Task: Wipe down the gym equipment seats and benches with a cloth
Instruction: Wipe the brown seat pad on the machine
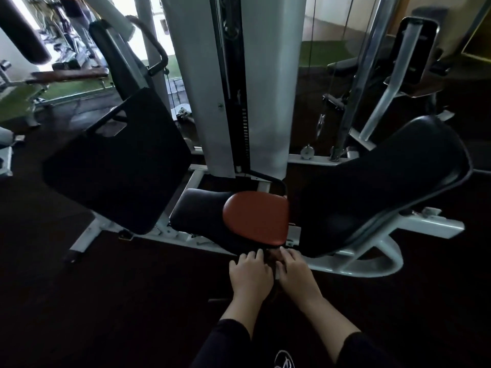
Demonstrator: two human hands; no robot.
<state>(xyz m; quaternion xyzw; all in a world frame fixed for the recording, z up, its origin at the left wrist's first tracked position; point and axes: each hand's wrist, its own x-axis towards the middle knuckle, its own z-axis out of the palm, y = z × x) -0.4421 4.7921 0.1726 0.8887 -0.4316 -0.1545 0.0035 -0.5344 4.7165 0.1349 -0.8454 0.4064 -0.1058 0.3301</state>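
Cloth (273, 257): only a dark reddish-brown scrap shows, between the two hands just below the near edge of the orange seat pad (256, 217). Too dim to tell its shape or fold.

Left hand (249, 272) and right hand (293, 270) lie side by side, nearly touching, backs up, knuckles toward the pad. Fingers curl down over the scrap; prob. gripping it, but can't tell whether pinch or loose hold, tips hidden in shadow. Judgement: both hands bunched at the near rim = readying or re-folding cloth before a pass over the pad, which sits directly ahead, within easy reach.

Edges/room: orange pad has rounded corners, overlaps a black seat cushion (196, 211) to its left. Large black back pad (117, 160) tilts further left; curved black seat shell (377, 187) rises right, close to the orange pad's right edge, so tight gap there. White weight-stack column (268, 83) stands just beyond the far edge, limits far strokes. White base frame (372, 266) runs low on the right near the right hand. Dark floor (93, 301) near and left gives open room for stepping.
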